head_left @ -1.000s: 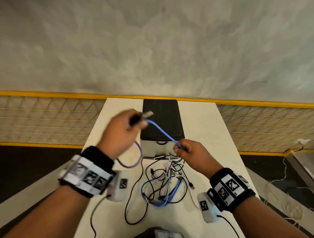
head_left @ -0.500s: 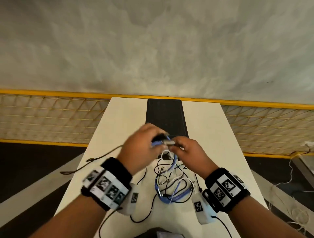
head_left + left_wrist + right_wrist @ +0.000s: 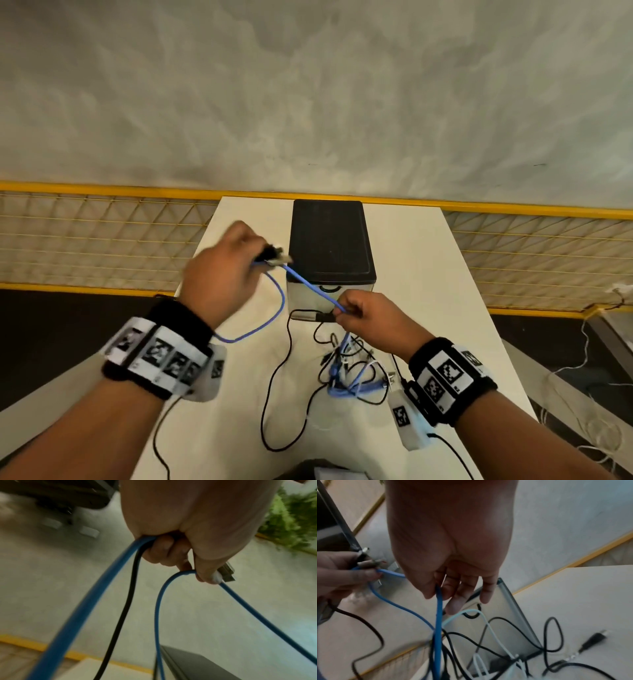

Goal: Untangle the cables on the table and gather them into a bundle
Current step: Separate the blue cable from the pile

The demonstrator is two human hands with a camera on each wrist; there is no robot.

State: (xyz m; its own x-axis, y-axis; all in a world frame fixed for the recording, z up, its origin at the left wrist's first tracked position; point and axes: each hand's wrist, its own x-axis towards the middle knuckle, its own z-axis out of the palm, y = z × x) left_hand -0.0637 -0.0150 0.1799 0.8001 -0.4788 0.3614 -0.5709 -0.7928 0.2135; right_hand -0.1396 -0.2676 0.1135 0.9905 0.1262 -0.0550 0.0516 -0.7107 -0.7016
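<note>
In the head view, the left hand (image 3: 222,274) is now drawn up and away from the right hand (image 3: 368,317); half a second ago the two met over the tangle (image 3: 352,373). The blue cable (image 3: 308,282) is stretched between them, so another loop seems ready to be added. Open counter (image 3: 428,274) lies beyond the right fingers, while a black box (image 3: 330,240) stands just past the left fingers.

In the left wrist view, the fingers (image 3: 164,550) are curled tight round blue loops, a black cable (image 3: 126,601) and plugs.

In the right wrist view, the blue cable is pinched between thumb and forefinger, the other fingers (image 3: 453,601) loose, the tangle below.
</note>
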